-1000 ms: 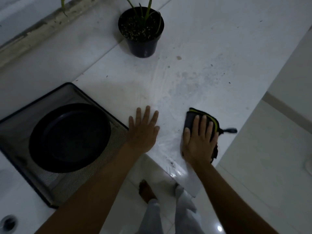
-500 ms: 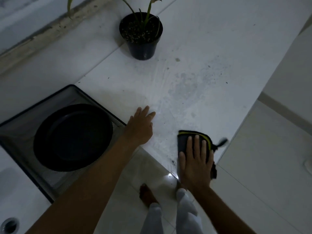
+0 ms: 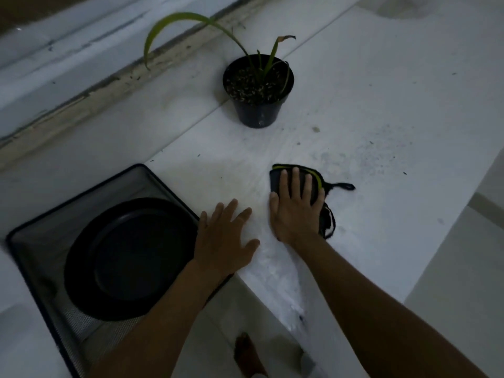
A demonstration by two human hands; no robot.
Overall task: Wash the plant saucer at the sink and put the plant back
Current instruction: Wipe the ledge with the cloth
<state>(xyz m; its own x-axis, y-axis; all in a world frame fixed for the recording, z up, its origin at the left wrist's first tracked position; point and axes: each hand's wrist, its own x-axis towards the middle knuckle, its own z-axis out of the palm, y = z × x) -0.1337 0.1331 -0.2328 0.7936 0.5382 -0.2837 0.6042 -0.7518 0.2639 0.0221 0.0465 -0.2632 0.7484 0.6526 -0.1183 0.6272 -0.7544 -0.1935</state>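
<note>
Pressing flat on a dark cloth (image 3: pixel 294 175), the right hand (image 3: pixel 296 211) has straight fingers; the left hand (image 3: pixel 225 238) rests spread on the counter (image 3: pixel 381 105). The saucer (image 3: pixel 128 257) lies in a mesh tray (image 3: pixel 41 230); the potted plant (image 3: pixel 257 91) stands apart, farther back.

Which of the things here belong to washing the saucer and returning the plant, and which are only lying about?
Belong to the job:
black saucer, lying in the mesh tray
potted plant, standing on the counter
dark cloth, under the flat right hand

Only lying about:
soil specks on the counter
grimy ledge behind
</note>
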